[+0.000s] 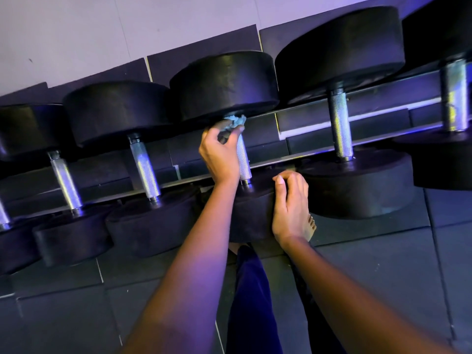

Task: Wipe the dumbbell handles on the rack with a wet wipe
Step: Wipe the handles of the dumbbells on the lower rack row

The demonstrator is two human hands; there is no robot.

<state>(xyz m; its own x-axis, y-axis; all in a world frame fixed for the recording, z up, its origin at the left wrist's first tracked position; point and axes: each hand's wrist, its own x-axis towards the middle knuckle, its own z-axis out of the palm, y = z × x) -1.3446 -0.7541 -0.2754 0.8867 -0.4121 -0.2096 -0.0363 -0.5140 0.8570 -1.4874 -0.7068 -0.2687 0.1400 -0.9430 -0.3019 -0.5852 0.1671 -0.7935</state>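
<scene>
Head view looks down on a row of dumbbells lying across the rack, their knurled handles running up the frame between black heads. At centre frame the left hand pinches a crumpled wet wipe between thumb and curled fingers and wraps it round the top of the middle handle, tight under the far head. That is probably the start of a stroke, so that the wipe can be drawn down the whole grip. The right hand holds nothing; its fingers are loosely curled and it rests against the near head of the same dumbbell, likely to stop it rolling under the rubbing. The neighbouring handles at left and right lie bare, well apart from either hand
</scene>
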